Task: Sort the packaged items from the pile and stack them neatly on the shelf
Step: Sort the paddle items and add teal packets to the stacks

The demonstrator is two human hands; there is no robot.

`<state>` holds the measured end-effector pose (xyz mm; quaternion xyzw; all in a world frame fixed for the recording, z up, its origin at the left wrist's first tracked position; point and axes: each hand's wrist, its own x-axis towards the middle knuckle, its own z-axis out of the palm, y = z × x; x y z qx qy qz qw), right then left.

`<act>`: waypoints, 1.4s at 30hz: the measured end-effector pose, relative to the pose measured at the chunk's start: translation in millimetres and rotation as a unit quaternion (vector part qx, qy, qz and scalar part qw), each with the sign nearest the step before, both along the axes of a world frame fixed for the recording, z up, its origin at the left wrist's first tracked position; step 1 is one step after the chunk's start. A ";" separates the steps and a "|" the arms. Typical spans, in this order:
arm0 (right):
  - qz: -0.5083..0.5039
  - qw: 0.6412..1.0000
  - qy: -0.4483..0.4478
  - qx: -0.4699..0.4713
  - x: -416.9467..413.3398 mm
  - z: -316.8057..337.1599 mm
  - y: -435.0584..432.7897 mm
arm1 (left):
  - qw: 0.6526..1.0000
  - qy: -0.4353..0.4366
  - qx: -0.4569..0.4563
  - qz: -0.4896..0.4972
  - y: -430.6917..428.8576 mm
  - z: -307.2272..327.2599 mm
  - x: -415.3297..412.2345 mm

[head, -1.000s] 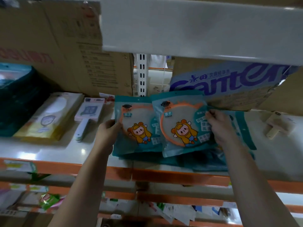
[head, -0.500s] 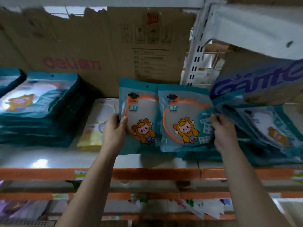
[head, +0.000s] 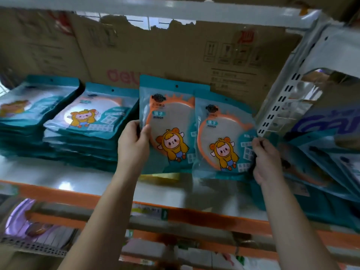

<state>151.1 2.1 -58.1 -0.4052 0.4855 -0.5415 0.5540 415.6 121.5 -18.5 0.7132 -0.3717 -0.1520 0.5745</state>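
Note:
Two teal mirror packets with an orange ring and a cartoon figure are held up above the white shelf (head: 81, 180). My left hand (head: 134, 145) grips the left packet (head: 167, 121) at its left edge, thumb on the front. My right hand (head: 266, 158) pinches the right packet (head: 222, 141) at its right edge. The right packet overlaps the left one. Two neat stacks of the same packets lie at the left: a near stack (head: 87, 129) and a far-left stack (head: 29, 112). A loose pile of packets (head: 321, 162) slumps at the right.
Cardboard boxes (head: 175, 61) line the back of the shelf. A white perforated upright (head: 286, 98) stands right of the held packets. A yellow packet (head: 161, 176) lies under them. An orange rail (head: 185, 213) edges the shelf, with lower shelves of goods below.
The view has swung left and nearer, bringing the two neat stacks into sight. Both hands have carried the two packets leftward along the shelf, still gripping them the same way.

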 end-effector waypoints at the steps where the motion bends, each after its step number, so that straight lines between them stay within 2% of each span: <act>1: 0.001 1.000 0.002 0.004 8.4 1.3 0.3 | 1.000 -0.007 0.001 0.008 4.2 3.3 7.9; 6: 0.027 0.999 0.003 0.018 53.7 9.2 7.9 | 0.999 -0.027 -0.010 0.038 27.5 17.2 66.3; 12: 0.022 0.999 -0.017 0.021 127.4 15.7 37.4 | 0.998 0.024 -0.038 0.044 51.6 28.6 164.0; 16: 0.003 0.999 -0.031 0.025 183.9 20.5 60.3 | 0.998 0.016 -0.044 0.032 61.1 41.4 234.3; 27: -0.068 0.997 -0.019 -0.031 279.0 35.1 101.8 | 0.996 0.058 0.063 0.025 76.0 47.5 386.4; 32: -0.076 0.997 -0.016 -0.026 288.4 32.0 106.3 | 0.989 0.006 0.136 0.057 77.4 43.5 418.3; 39: -0.075 0.997 -0.020 -0.026 290.6 31.5 108.5 | 0.964 -0.160 0.199 0.073 73.7 42.1 410.8; 42: -0.073 0.997 -0.019 -0.024 292.1 31.8 109.2 | 0.951 -0.193 0.231 0.073 70.2 37.9 417.2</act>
